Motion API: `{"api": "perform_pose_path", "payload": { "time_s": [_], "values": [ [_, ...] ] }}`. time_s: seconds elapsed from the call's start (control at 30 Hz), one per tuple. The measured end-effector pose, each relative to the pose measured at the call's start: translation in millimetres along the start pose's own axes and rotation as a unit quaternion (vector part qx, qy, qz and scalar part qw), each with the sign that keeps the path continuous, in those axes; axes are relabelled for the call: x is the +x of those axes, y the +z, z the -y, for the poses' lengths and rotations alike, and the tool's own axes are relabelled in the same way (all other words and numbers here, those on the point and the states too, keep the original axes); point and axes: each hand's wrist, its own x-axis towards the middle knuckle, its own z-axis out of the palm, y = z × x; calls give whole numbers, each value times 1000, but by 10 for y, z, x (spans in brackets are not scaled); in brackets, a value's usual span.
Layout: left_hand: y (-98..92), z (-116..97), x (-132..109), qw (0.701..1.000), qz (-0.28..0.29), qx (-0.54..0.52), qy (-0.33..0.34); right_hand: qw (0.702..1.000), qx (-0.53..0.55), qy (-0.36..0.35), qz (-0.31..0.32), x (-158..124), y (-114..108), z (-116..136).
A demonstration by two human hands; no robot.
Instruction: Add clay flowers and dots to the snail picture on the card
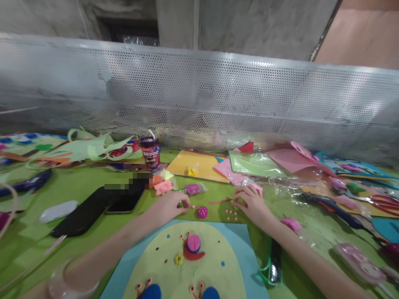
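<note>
My left hand is closed in a pinch above the green table, a tiny pink ball right by its fingertips. My right hand pinches the end of a thin pink clay strand that lies to its left. Between the hands sits a round magenta clay disc with pale dots. Several small pink balls rest beside my right hand. Nearest me is a picture board, pale green on light blue, bearing clay snails, a yellow flower and small dots.
A drink cup with a straw stands behind my left hand. Phones lie at left, clay packets and foam sheets behind. Glue guns, scissors and a green-rimmed tape holder are at right.
</note>
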Motion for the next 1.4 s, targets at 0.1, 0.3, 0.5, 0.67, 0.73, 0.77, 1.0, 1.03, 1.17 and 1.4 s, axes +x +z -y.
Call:
{"api": "perform_pose_path", "payload": {
  "time_s": [0.1,0.3,0.5,0.67,0.73,0.77,1.0,1.03,1.17,1.4],
  "values": [
    [-8,-10,-8,1000,2,-1,-2,1000,-9,7,3,-1,-7,7],
    [-12,-53,-14,999,2,33,-23,999,-22,-11,23,-14,-20,64],
    [16,-76,-21,996,6,84,-20,999,-28,-25,30,-27,37,53],
    [36,-60,-51,992,0,124,6,999,-18,-20,20,-26,-1,19],
    [37,-73,-69,991,-4,133,10,1000,-11,-12,8,-21,-52,-6],
    [36,-83,-77,991,-6,136,12,1000,-8,-7,1,-19,-78,-20],
    [21,-165,-93,988,4,157,6,1000,8,-10,-16,-36,-137,10],
    [19,-171,-93,987,8,158,1,1000,10,-16,-13,-40,-128,41],
    [16,-185,-97,987,11,158,-8,1000,5,-27,9,-43,-104,176],
    [31,-141,-78,992,-13,128,5,998,-9,-52,42,-12,-72,273]
  ]
}}
